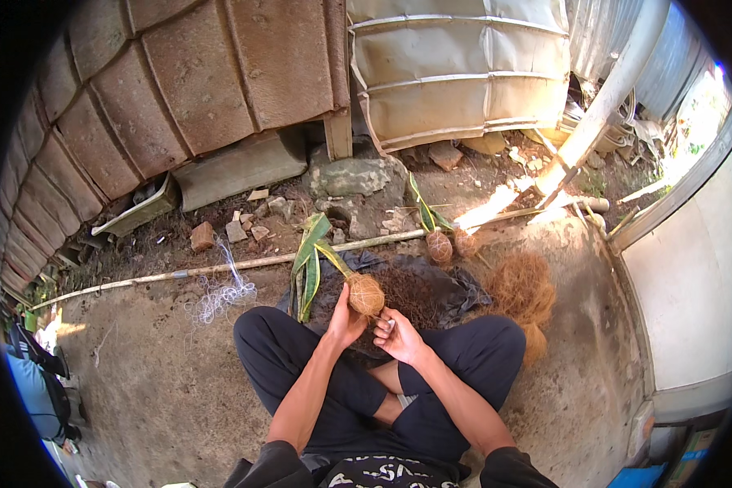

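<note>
At frame centre the fibre-wrapped root ball (366, 294) looks rough and hairy, a dry matt brown, under smooth, slightly glossy green leaves (309, 267). The loose coconut fibre pile (522, 289) right of centre is wiry and coarse. Dark crumbly soil (407, 294) lies on a crinkled, dull black plastic sheet (462, 285). The ground (154, 382) is rough, dusty concrete. Upper left, the tiled surface (179, 73) looks grainy and weathered. The trousers (472, 346) are soft matt black cloth.
</note>
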`<state>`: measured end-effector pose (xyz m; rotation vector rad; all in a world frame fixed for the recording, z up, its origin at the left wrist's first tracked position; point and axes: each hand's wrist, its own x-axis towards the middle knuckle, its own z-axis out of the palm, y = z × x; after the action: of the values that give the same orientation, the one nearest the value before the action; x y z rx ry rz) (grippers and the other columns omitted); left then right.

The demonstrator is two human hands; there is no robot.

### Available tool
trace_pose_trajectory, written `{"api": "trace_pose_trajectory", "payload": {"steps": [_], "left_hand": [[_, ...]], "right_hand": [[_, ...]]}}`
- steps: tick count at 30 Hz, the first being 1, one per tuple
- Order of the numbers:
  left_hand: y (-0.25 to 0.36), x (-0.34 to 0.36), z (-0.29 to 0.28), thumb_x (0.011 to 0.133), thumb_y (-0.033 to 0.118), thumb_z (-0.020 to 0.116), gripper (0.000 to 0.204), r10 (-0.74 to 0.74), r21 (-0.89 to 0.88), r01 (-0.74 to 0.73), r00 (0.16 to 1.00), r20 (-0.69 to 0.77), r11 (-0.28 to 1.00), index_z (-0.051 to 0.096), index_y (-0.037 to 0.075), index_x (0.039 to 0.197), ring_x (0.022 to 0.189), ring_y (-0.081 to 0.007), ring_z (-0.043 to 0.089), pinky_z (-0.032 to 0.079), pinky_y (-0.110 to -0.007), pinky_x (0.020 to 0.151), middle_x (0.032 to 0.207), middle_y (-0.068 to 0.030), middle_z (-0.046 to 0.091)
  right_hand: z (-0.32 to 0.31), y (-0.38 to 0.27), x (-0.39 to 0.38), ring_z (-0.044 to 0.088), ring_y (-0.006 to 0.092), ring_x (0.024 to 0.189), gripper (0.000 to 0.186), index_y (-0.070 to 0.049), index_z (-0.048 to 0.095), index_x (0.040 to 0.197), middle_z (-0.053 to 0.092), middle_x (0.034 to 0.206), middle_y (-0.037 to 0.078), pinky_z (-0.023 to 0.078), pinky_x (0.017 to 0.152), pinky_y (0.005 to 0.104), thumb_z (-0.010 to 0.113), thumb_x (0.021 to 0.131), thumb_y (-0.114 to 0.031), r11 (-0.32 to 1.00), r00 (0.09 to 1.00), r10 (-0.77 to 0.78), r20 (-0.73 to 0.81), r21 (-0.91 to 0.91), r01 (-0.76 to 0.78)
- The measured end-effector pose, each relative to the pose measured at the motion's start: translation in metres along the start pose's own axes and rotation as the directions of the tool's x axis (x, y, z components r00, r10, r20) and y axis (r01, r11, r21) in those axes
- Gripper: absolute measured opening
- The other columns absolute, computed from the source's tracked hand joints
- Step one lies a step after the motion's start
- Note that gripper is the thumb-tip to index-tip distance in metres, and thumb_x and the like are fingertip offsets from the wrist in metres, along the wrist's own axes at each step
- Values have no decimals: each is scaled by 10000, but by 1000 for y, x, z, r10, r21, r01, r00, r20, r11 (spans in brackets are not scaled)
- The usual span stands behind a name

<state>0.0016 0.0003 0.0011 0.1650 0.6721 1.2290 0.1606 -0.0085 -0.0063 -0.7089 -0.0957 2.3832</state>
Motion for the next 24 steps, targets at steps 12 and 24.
{"api": "trace_pose_trajectory", "payload": {"steps": [12,24], "left_hand": [[1,-5,5,1027,505,308,554,-105,44,106,994,-19,993,460,106,1380,1194,-241,519,406,-407,1013,1311,-89,545],[-2,-7,9,1023,493,348,538,-160,328,167,986,-49,930,554,63,1270,964,-186,656,529,-336,847,1118,-76,661]], "right_hand": [[-17,1,8,394,103,577,203,-198,476,818,415,653,-49,350,538,275,562,964,-309,999,993,-53,-109,7,54],[-6,-11,6,373,107,569,175,-161,512,852,427,670,-36,328,536,274,531,975,-284,983,940,-182,-290,-29,181]]}}
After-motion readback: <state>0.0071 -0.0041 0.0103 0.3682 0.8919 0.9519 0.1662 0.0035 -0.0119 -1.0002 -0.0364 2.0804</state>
